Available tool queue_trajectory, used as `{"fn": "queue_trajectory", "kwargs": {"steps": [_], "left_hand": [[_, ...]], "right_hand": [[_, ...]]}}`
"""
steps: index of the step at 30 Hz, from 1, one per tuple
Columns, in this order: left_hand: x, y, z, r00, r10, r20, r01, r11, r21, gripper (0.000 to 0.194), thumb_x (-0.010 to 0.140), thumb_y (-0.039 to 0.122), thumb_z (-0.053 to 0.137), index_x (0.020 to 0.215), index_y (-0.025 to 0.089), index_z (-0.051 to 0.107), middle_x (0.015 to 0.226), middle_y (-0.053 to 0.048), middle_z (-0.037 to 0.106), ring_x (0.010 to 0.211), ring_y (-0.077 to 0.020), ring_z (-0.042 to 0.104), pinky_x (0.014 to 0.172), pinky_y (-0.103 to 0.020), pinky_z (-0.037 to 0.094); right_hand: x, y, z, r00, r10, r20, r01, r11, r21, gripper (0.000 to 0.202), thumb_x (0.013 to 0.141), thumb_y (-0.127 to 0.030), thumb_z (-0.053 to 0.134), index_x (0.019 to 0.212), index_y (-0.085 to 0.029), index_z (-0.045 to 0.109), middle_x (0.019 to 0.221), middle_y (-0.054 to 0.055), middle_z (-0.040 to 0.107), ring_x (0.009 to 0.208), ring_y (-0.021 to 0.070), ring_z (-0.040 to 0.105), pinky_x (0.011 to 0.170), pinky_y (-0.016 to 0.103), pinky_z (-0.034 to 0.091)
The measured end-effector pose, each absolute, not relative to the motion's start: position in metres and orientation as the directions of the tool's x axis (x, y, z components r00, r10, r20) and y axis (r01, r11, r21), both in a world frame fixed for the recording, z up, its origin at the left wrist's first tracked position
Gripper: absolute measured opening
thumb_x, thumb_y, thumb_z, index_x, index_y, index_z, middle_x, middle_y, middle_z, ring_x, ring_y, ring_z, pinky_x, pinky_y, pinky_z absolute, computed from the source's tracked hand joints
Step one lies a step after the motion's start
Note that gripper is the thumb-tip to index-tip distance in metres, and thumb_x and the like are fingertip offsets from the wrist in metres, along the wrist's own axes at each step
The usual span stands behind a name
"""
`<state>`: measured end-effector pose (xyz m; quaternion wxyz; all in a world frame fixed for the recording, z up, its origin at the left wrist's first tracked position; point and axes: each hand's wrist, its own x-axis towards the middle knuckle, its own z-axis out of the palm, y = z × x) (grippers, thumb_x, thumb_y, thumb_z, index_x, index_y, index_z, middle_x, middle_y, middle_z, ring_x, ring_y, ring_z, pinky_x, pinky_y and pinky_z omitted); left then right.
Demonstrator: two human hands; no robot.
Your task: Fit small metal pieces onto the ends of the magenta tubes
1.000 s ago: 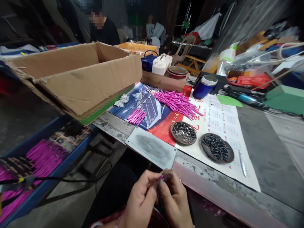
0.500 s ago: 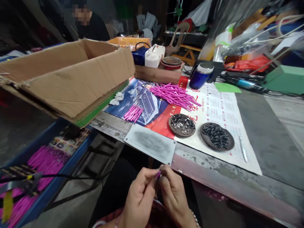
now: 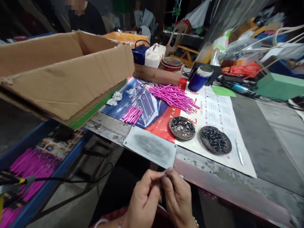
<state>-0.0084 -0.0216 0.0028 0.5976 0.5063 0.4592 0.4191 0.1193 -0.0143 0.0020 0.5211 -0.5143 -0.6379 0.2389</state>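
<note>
Close together at the bottom centre, below the table edge, are my left hand (image 3: 145, 198) and my right hand (image 3: 177, 194). Both are closed, pinching a small purple piece (image 3: 165, 174) between their fingertips; most of it is hidden. Just beyond them lies a grey metal plate (image 3: 149, 145). A large pile of purple sticks (image 3: 174, 96) rests on the poster, with a smaller bunch (image 3: 132, 114) to its left. One round dish (image 3: 182, 128) holds small metal rings and dark parts, and another dish (image 3: 215, 140) holds dark pins.
A big cardboard box (image 3: 71, 79) stands at the left. A blue tray (image 3: 68, 164) below it holds many purple pieces. A blue cup (image 3: 200, 78), a white pen (image 3: 239, 152) and a green box (image 3: 281, 86) are at the right. A person (image 3: 86, 19) is behind the box.
My hands have shifted slightly right and down in the view, and less of the purple piece shows between the fingertips. The view has moved a little.
</note>
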Motion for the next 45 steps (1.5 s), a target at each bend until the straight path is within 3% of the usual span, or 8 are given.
{"fn": "queue_trajectory", "kwargs": {"steps": [5, 9, 15, 20, 27, 34, 38, 45], "left_hand": [[-0.004, 0.015, 0.005, 0.098, 0.975, -0.2, -0.226, 0.217, 0.95, 0.016, 0.101, 0.036, 0.059, 0.106, 0.021, 0.064, 0.063, 0.007, 0.05, 0.055, -0.0075, 0.043, 0.053, -0.015, 0.037], [0.001, 0.038, 0.014, 0.132, 0.924, -0.359, -0.351, 0.382, 0.855, 0.023, 0.096, 0.041, 0.066, 0.107, 0.021, 0.061, 0.058, 0.009, 0.049, 0.049, -0.0054, 0.034, 0.045, -0.013, 0.026], [0.011, 0.044, 0.017, 0.183, 0.882, -0.433, -0.345, 0.47, 0.812, 0.024, 0.093, 0.039, 0.071, 0.104, 0.018, 0.065, 0.076, 0.001, 0.067, 0.044, -0.0016, 0.04, 0.043, -0.013, 0.028], [0.013, 0.05, 0.017, 0.137, 0.865, -0.483, -0.38, 0.496, 0.781, 0.026, 0.089, 0.039, 0.076, 0.1, 0.017, 0.068, 0.079, 0.001, 0.066, 0.044, -0.001, 0.042, 0.042, -0.013, 0.031], [0.014, 0.053, 0.017, 0.175, 0.858, -0.482, -0.423, 0.508, 0.751, 0.025, 0.089, 0.037, 0.076, 0.1, 0.016, 0.068, 0.059, 0.006, 0.055, 0.042, -0.0025, 0.039, 0.043, -0.014, 0.029], [0.011, 0.058, 0.018, 0.178, 0.864, -0.47, -0.422, 0.499, 0.757, 0.023, 0.09, 0.037, 0.074, 0.098, 0.015, 0.069, 0.054, 0.006, 0.053, 0.042, -0.0039, 0.039, 0.043, -0.014, 0.029], [0.011, 0.058, 0.02, 0.189, 0.879, -0.438, -0.432, 0.475, 0.767, 0.022, 0.092, 0.037, 0.072, 0.102, 0.017, 0.07, 0.071, 0.001, 0.065, 0.044, -0.0027, 0.039, 0.044, -0.015, 0.03], [0.014, 0.054, 0.028, 0.261, 0.853, -0.451, -0.437, 0.521, 0.733, 0.023, 0.094, 0.037, 0.07, 0.101, 0.015, 0.071, 0.052, 0.005, 0.052, 0.043, -0.0042, 0.034, 0.044, -0.016, 0.025]], "right_hand": [[0.142, 0.003, 0.006, 0.289, 0.824, 0.488, 0.519, 0.293, -0.803, 0.015, 0.099, -0.013, 0.052, 0.091, -0.021, 0.061, 0.074, -0.003, 0.06, 0.06, 0.0083, 0.057, 0.061, 0.017, 0.047], [0.158, 0.017, 0.013, 0.36, 0.85, 0.385, 0.45, 0.203, -0.87, 0.014, 0.098, -0.016, 0.058, 0.1, -0.024, 0.07, 0.075, -0.003, 0.062, 0.061, 0.0093, 0.058, 0.056, 0.017, 0.048], [0.149, 0.032, 0.015, 0.239, 0.931, 0.275, 0.312, 0.195, -0.93, 0.016, 0.095, -0.015, 0.063, 0.101, -0.024, 0.075, 0.075, -0.003, 0.07, 0.055, 0.0089, 0.064, 0.054, 0.016, 0.053], [0.145, 0.036, 0.012, 0.3, 0.92, 0.252, 0.346, 0.141, -0.927, 0.006, 0.093, -0.018, 0.068, 0.096, -0.024, 0.069, 0.067, -0.006, 0.071, 0.047, 0.0075, 0.064, 0.049, 0.012, 0.053], [0.143, 0.045, 0.009, 0.227, 0.877, 0.423, 0.538, 0.25, -0.805, 0.007, 0.096, -0.02, 0.066, 0.09, -0.022, 0.065, 0.076, -0.001, 0.067, 0.064, 0.0106, 0.067, 0.061, 0.017, 0.056], [0.143, 0.041, 0.0, 0.09, 0.836, 0.542, 0.693, 0.339, -0.637, 0.012, 0.099, -0.016, 0.06, 0.106, -0.019, 0.069, 0.091, 0.005, 0.074, 0.079, 0.0132, 0.073, 0.073, 0.02, 0.06], [0.141, 0.032, -0.007, 0.211, 0.844, 0.494, 0.613, 0.279, -0.739, 0.016, 0.094, -0.012, 0.067, 0.106, -0.021, 0.07, 0.092, 0.004, 0.076, 0.076, 0.0152, 0.075, 0.072, 0.023, 0.061], [0.141, 0.027, -0.014, 0.304, 0.79, 0.533, 0.569, 0.298, -0.767, 0.027, 0.088, -0.005, 0.069, 0.107, -0.023, 0.076, 0.094, 0.004, 0.077, 0.076, 0.0199, 0.075, 0.071, 0.032, 0.062]]}}
